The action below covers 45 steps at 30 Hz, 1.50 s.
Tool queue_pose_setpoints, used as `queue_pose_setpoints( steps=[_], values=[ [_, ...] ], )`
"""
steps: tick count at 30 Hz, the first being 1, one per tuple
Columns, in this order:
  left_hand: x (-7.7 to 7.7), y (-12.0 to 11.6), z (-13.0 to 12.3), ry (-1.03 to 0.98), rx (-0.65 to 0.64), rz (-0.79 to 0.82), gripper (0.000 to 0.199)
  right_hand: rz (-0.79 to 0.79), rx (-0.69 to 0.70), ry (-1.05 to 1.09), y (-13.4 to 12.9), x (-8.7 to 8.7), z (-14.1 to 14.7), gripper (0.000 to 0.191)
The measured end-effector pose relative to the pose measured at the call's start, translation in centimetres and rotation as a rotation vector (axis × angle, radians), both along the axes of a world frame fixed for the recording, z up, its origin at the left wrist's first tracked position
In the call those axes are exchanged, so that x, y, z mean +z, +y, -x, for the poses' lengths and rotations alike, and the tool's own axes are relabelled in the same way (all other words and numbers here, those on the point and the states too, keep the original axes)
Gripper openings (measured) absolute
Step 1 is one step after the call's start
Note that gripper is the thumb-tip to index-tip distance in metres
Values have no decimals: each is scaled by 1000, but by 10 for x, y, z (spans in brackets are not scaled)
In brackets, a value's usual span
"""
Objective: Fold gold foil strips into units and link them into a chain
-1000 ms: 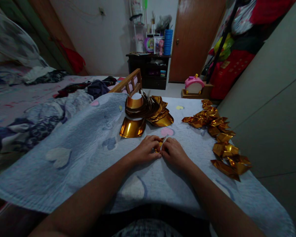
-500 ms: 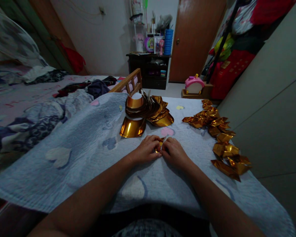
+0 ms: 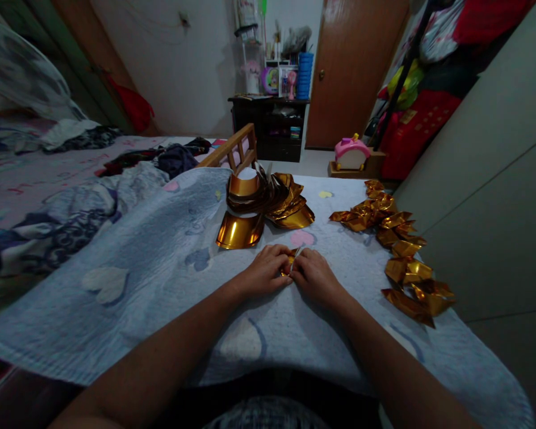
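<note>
Between my two hands is a small sheet of gold foil paper (image 3: 291, 260) with a pale underside, mostly covered by my fingers. My left hand (image 3: 268, 269) grips its left part, fingers bent around it. My right hand (image 3: 315, 273) pinches the right part close by, the fingertips of both hands nearly meeting. Just beyond them lies a fanned stack of curled gold foil sheets (image 3: 240, 231). Off to the right, a row of folded gold foil pieces (image 3: 408, 271) runs along the cloth.
A blue-grey quilted cloth (image 3: 161, 310) with heart shapes covers the surface under my hands. Behind it stand a wooden rail (image 3: 232, 146) and a pink toy case (image 3: 352, 154) on a box. A bed with rumpled clothes (image 3: 116, 196) is at left, a pale cabinet (image 3: 495, 238) at right.
My fingers have shifted very slightly on the foil paper, showing a little more of it between them. The stack and the folded pieces stay put.
</note>
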<state>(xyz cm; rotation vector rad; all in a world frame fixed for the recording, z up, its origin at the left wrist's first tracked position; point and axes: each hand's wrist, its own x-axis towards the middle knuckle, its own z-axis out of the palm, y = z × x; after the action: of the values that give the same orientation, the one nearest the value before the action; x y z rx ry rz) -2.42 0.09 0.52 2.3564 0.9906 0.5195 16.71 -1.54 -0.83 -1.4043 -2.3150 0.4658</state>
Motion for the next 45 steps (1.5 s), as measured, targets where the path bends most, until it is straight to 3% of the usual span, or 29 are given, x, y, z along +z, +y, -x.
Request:
queue_pose_setpoints(
  steps=[13, 20, 32, 42, 45],
  values=[
    [-6, 1, 0, 25, 4, -21, 13, -61, -61, -109, -8, 5, 1, 9],
    [-6, 0, 0, 29, 9, -15, 12, -49, -156, -131, -9, 7, -7, 34],
    [-9, 1, 0, 18, 3, -28, 16, 7, -155, -99, -5, 9, -26, 49],
    [-6, 3, 4, -122, -156, -27, 13, -44, -130, 53, 15, -2, -22, 22],
    [-5, 3, 6, -107, -149, -45, 15, -36, -149, 93, 16, -2, -24, 14]
  ],
)
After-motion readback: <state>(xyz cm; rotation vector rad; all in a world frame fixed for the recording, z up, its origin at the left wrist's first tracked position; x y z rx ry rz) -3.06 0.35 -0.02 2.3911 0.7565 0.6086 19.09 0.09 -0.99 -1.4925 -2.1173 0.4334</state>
